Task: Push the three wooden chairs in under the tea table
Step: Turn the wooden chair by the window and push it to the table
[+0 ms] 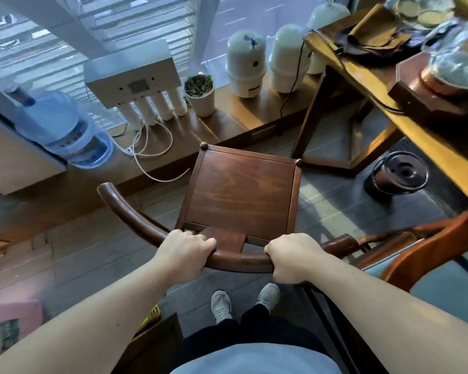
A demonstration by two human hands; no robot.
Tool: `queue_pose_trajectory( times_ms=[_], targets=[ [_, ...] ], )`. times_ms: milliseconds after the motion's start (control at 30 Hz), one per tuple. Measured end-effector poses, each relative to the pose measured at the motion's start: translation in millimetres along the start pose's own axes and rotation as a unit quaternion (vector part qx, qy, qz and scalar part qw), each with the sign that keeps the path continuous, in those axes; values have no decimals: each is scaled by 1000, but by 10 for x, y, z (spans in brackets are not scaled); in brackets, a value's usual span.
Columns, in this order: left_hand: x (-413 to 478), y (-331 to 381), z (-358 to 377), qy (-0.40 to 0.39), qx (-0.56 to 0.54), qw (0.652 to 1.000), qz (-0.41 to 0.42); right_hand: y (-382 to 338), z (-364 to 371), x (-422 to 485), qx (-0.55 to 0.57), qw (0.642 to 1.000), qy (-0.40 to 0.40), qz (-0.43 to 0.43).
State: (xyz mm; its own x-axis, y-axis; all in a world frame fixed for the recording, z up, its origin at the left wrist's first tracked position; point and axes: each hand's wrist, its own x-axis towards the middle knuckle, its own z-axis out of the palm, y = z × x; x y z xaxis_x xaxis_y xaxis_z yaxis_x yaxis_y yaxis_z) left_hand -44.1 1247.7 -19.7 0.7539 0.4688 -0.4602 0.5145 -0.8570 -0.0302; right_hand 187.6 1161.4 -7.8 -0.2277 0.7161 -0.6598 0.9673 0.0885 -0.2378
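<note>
While both hands grip one chair's curved back rail, the scene reads from left to right as follows.

Water bottle: a blue jug standing inverted on a dispenser at the far left, by the window.
Water filter: a white box with four cartridges beneath it, on the wooden sill, with pale tubing trailing down toward the floor.
Plant pot: a white pot on the sill, just right of the filter.
Pressure tanks: white rounded tanks in a row on the sill, running behind the table's corner.
Left hand: fingers curled over the top of the back rail, closed around it left of the centre splat.
Wooden chair: dark reddish seat facing the window, standing on the tiled floor left of the table and not under it; its front right corner is near the table leg.
Right hand: wrapped tight around the same rail, right of the splat.
Shoes: two white trainers on the floor directly behind the chair.
Tea table: pale wood top at the upper right, carrying a folded cloth and a glass kettle on a dark base.
Waste bucket: a dark round pail on the floor under the table edge.
Second chair: orange-brown frame at the right edge, beside the table.
</note>
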Motion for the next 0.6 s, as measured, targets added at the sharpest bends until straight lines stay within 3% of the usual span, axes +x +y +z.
queue_pose_trajectory(
  times_ms=[200, 367, 433, 600],
  targets=[
    [147, 82, -72, -9, 1, 998, 59, 183, 80, -200, 35, 999, 9, 9],
    [53, -492, -123, -34, 26, 997, 58, 66, 70, -174, 89, 995, 30, 44],
    [59, -738, -158, -61, 34, 997, 38, -24, 19, -108, 92, 993, 8, 66],
    [187, -951, -165, -104, 36, 988, 110, -172, -167, 16, 101, 981, -76, 150]
  ],
)
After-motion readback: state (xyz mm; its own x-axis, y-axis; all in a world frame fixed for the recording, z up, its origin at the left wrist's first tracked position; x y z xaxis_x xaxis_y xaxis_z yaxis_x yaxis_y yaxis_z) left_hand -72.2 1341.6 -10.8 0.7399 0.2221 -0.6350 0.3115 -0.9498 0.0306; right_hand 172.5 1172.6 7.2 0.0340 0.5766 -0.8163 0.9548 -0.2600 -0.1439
